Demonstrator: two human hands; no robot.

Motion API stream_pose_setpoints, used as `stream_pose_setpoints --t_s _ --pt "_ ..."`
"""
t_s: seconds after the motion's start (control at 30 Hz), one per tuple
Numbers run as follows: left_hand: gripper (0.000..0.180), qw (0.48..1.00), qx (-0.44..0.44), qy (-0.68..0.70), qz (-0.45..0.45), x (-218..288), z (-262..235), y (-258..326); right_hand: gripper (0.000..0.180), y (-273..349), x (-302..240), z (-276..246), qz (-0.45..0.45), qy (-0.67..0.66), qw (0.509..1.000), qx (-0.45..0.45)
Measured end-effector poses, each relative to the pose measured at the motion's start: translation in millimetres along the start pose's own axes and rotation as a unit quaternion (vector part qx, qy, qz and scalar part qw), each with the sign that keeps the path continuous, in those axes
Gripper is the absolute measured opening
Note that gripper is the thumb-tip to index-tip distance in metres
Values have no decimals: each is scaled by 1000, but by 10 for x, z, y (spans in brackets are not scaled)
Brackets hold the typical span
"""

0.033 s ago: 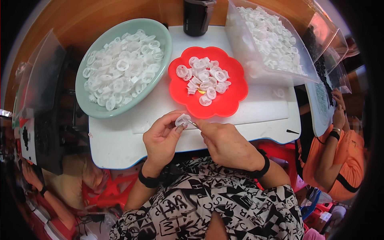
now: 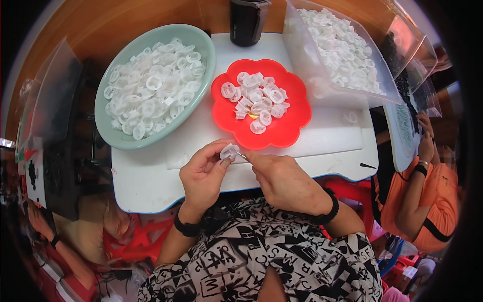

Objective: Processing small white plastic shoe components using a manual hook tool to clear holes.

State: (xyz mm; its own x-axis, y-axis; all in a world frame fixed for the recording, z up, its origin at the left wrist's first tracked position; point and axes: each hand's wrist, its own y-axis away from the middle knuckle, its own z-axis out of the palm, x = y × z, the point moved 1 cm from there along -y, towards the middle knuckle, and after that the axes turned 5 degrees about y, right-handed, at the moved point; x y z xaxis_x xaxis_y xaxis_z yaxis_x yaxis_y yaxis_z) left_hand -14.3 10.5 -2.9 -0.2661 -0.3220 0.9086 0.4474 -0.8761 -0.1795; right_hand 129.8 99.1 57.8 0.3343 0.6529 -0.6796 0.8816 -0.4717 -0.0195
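Between the thumb and fingers of my left hand (image 2: 204, 171) is a small round white plastic part (image 2: 230, 152). My right hand (image 2: 289, 181) is closed round a thin metal-tipped tool (image 2: 242, 156); its tip touches or nearly touches the right side of that part, and its handle is hidden in my fist. Just beyond my hands lies a red flower-shaped dish (image 2: 292, 128) with several similar white parts (image 2: 259, 96) and a bit of yellow (image 2: 253, 116) among them. A pale green basin (image 2: 118, 143) at the left is heaped with more of them.
A clear plastic bin (image 2: 322, 90) of white pieces stands at the far right, near a black lidded cup (image 2: 245, 22). A small black sliver (image 2: 368, 165) lies by the right edge of the white table (image 2: 146, 181). People sit on both sides; one wears an orange top (image 2: 430, 206).
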Motion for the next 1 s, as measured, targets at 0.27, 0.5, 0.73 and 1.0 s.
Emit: stream_pose_setpoints --t_s 0.27,0.5,0.73,1.0 --pt "28 1000 2 9 16 -22 38 -18 45 -6 -28 -35 52 16 998 -39" --pt "26 1000 -28 -2 2 -46 -33 -33 47 -72 53 -18 58 -12 993 -105" --pt "28 1000 -4 -19 2 -82 -9 -36 29 77 38 26 26 -15 1000 7" --pt "29 992 -25 -113 42 -20 -37 -4 38 97 -100 55 6 155 988 4"
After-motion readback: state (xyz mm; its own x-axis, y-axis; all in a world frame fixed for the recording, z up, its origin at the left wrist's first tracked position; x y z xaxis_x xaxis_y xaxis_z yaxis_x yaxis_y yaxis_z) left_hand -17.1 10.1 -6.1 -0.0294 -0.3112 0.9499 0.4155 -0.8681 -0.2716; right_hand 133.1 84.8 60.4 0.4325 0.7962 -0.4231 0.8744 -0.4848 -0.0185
